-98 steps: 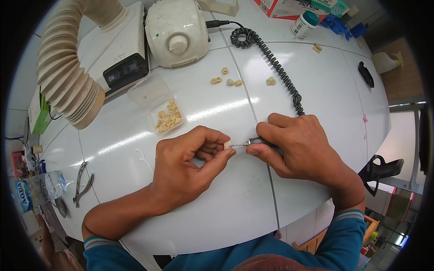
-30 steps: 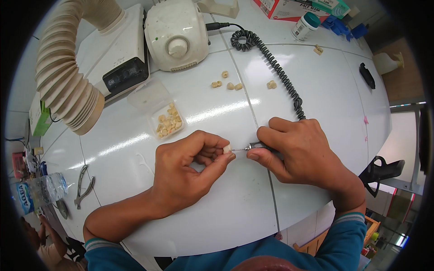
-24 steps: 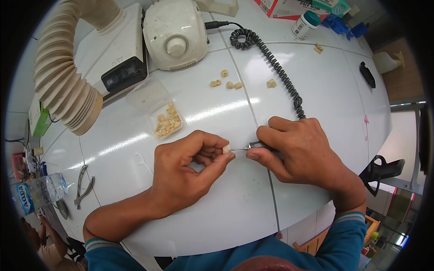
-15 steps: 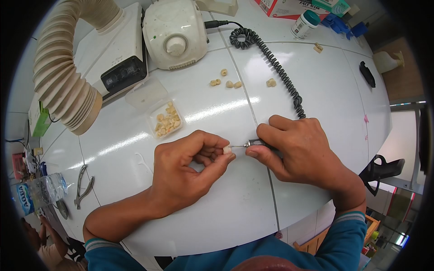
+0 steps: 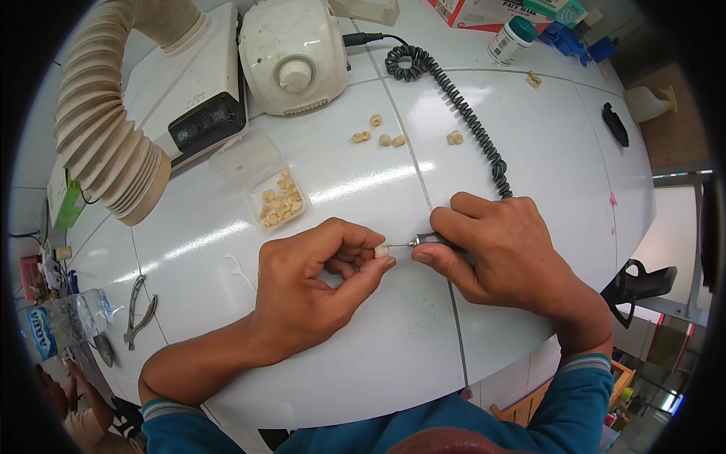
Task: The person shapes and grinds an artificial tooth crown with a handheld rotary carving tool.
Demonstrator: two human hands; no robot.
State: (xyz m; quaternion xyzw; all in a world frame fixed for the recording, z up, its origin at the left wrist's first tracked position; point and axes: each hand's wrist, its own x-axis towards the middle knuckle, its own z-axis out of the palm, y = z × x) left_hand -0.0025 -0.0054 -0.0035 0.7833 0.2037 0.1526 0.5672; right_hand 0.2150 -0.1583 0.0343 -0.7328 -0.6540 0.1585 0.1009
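Between the thumb and index finger of my left hand (image 5: pixel 318 284) is a small whitish artificial tooth (image 5: pixel 380 250). My right hand (image 5: pixel 503 253) is closed round a dark rotary handpiece (image 5: pixel 432 239), whose thin metal bit points left and reaches the tooth; I cannot tell exactly where it touches. A coiled black cord (image 5: pixel 465 113) runs from behind my right hand up to a white control unit (image 5: pixel 293 57) with a round knob. Beyond my left hand stands an open clear plastic box (image 5: pixel 281 200) holding many yellowish teeth.
Several loose teeth (image 5: pixel 385 140) lie on the white tabletop (image 5: pixel 363 348). A ribbed suction hose (image 5: pixel 102 113) hangs at the left. Pliers (image 5: pixel 139 314) and a plastic water bottle (image 5: pixel 72 318) are at the left edge. A green-capped white bottle (image 5: pixel 512 41) stands at the back. Another person (image 5: pixel 79 408) is lower left.
Both hands stay in nearly the same place, with the bit still at the tooth. The view has shifted very slightly.
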